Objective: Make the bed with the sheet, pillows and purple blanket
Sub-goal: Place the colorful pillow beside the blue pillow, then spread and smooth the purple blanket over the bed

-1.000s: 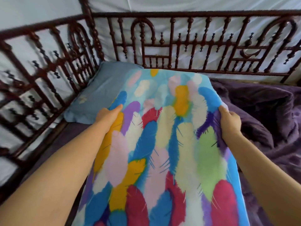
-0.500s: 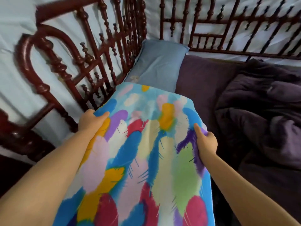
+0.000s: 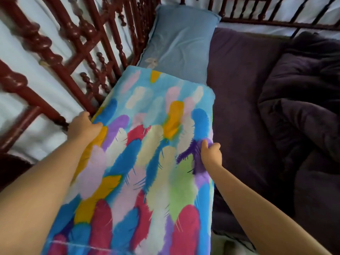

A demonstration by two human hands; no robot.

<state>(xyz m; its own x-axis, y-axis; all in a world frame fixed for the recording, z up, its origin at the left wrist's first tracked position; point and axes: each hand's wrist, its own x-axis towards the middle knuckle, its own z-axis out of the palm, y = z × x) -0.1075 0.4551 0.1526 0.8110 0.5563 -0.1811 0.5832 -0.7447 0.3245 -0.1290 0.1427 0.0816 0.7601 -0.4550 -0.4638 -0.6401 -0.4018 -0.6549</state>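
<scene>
A long pillow with a bright feather print point(image 3: 147, 153) lies along the left side of the bed. My left hand point(image 3: 83, 127) grips its left edge and my right hand point(image 3: 209, 150) grips its right edge. Beyond it a pale blue pillow point(image 3: 180, 43) rests in the far left corner against the rails. A dark purple sheet point(image 3: 237, 89) covers the mattress. The purple blanket point(image 3: 301, 107) is heaped in a crumpled pile on the right side of the bed.
Dark red turned wooden rails point(image 3: 88, 57) fence the bed on the left and far sides, with white fabric point(image 3: 16, 57) behind them. The left rail runs close beside my left hand.
The feather pillow has come down toward the left rail, in front of the blue pillow. The view has swung left and downward, so the purple sheet now shows beside it.
</scene>
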